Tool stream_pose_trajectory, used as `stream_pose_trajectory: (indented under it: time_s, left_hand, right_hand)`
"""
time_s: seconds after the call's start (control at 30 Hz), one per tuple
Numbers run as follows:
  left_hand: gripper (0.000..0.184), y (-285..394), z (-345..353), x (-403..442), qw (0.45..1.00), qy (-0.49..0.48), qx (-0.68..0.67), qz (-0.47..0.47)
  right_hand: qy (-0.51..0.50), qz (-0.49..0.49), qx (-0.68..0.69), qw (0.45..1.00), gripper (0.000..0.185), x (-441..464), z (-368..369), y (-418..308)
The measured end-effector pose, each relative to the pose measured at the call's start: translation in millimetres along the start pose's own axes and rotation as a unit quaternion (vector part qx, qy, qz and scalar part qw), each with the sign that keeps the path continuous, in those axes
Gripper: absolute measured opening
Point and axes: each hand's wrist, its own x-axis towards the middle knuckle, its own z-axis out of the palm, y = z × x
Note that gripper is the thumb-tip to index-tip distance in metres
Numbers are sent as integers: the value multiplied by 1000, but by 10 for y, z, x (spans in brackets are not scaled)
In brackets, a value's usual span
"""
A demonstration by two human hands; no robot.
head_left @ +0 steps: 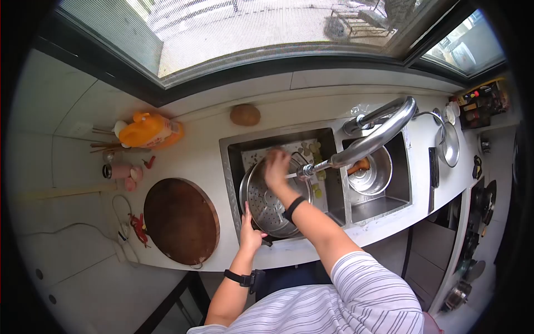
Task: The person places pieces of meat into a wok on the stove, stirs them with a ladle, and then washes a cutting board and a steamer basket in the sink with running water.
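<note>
A steel steamer pot point(266, 209) with a perforated bottom sits tilted in the left sink basin point(236, 161). My left hand point(251, 235) grips its near-left rim, fingers against the outer wall. Inside the pot's far side is my right hand point(276, 170), close to the faucet's spray head point(305, 171); motion smears its fingers, so their pose is unclear. Pale green vegetable pieces point(317, 191) lie in the basin just right of the pot.
A steel pot point(381, 181) with a brown-handled item stands in the right basin. The curved faucet point(384, 139) arches above both basins. Left on the counter are a round wooden board point(181, 220), red chilies point(139, 229) and an orange jug point(150, 131). A brown oval object point(245, 115) sits behind the sink.
</note>
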Motion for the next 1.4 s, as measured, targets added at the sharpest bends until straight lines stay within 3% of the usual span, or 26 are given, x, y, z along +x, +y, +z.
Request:
stream_pose_trajectory:
  time_s: [0.1,0.2,0.27,0.3,0.4,0.47,0.57,0.67,0.73,0.77,0.8,0.87,0.9,0.93,1.0,1.03,1.07,1.1,1.13,1.17,1.27,1.33,1.4]
  left_hand:
    - [102,68,14,-81,999,22,-19,21]
    - [111,130,24,-85,997,27,54,49]
    - [112,161,5,-82,998,8,66,4]
    - [112,137,10,-58,998,11,68,2]
    - [111,29,-26,-30,1000,11,25,-10]
    - [110,-3,-23,-64,992,27,95,75]
    - [105,-313,-22,79,988,58,96,103]
    - [99,51,46,-75,994,51,29,96]
    - [97,299,117,-142,996,79,37,18]
    - [99,286,133,-87,992,87,83,31]
    - [99,479,134,-130,992,87,81,34]
    - [89,851,85,-190,973,109,159,127]
    - [76,779,69,-69,928,170,241,226]
    - [76,797,65,-67,927,178,239,227]
    - [66,1067,140,-141,851,181,380,316]
    - [61,1109,231,-156,837,178,386,345]
    - [55,1112,311,-151,781,185,444,399]
    - [52,1089,398,-185,749,185,472,426]
    - [48,1069,487,-207,715,187,500,452]
    - [46,1048,552,-213,684,197,503,489]
    - [49,1017,720,-437,673,145,518,507]
    - [51,901,804,-569,679,98,509,520]
    - [47,837,840,-641,671,94,517,524]
  right_hand:
    - [-20,210,6,978,37,266,68,662]
    - [6,171,50,984,39,116,-18,734]
    - [28,132,102,986,42,18,37,440]
    - [-10,216,158,963,44,3,22,89]
    - [-102,97,247,959,39,-416,73,-180]
    - [-181,-5,264,947,42,-809,-247,-271]
    - [-394,-96,139,903,33,-1316,-911,-105]
    - [-591,-109,-90,794,25,-1233,-1375,209]
    - [-620,-137,-215,742,23,-1037,-1440,456]
    - [-612,-171,-315,704,25,-903,-1463,509]
    - [-557,-141,-411,708,27,-771,-1530,438]
    - [-410,-136,-426,795,28,-511,-1594,502]
    - [-332,-134,-412,838,31,-422,-1662,444]
    - [-330,-142,-411,838,31,-357,-1664,413]
    - [-262,-45,-221,938,33,-230,-1680,347]
    - [-260,-52,-223,938,33,-184,-1692,304]
    - [-312,119,47,941,34,-147,-1692,233]
    - [-334,277,311,846,37,-112,-1694,166]
    - [-325,406,541,661,42,-58,-1712,112]
    - [-298,409,628,591,41,-26,-1738,84]
    - [-121,464,663,575,39,37,-1682,328]
    - [-105,505,648,561,35,-11,-1912,188]
    - [-131,498,606,606,37,-69,-1960,337]
